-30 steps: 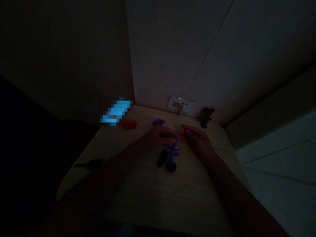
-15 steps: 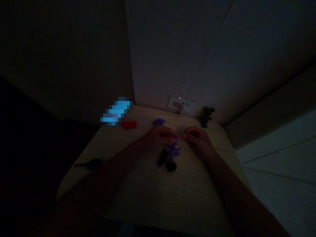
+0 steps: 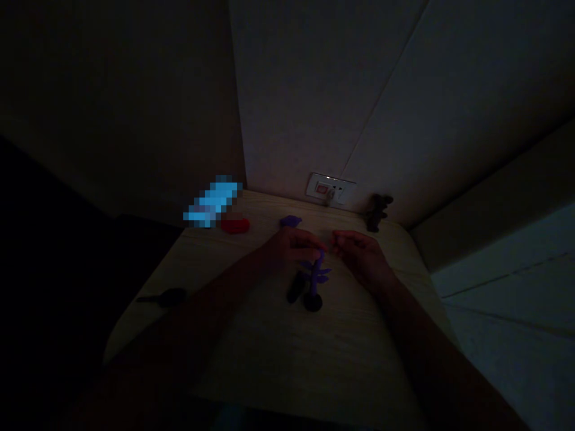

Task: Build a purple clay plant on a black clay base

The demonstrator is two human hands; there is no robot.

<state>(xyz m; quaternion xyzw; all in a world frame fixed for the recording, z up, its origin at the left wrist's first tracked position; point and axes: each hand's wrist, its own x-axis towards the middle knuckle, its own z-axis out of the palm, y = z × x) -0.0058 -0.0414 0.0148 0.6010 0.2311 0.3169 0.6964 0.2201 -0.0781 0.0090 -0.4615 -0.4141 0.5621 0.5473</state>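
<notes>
A purple plant-like figure (image 3: 317, 272) with a stem and leaf-shaped pieces stands on a round black base (image 3: 313, 301). The thumb and fingers of my left hand (image 3: 294, 246) are closed at the top of its stem. To the right, apart from the figure, my right hand (image 3: 357, 251) has its fingertips pinched together; what they hold, if anything, is too dark to make out. A dark oblong piece (image 3: 296, 287) lies beside the base. Just behind my left hand rests a purple lump (image 3: 291, 221) that looks like modelling clay.
On the wooden table (image 3: 269, 347) are a red oval piece (image 3: 236, 225), a blurred bright screen (image 3: 213, 203), a dark long-handled object (image 3: 166, 297) and a dark upright figure (image 3: 378, 212). The wall behind carries a socket panel (image 3: 330, 188).
The purple bit that showed at my right fingertips is no longer visible, and those fingers have shifted slightly. My left hand stays at the stem.
</notes>
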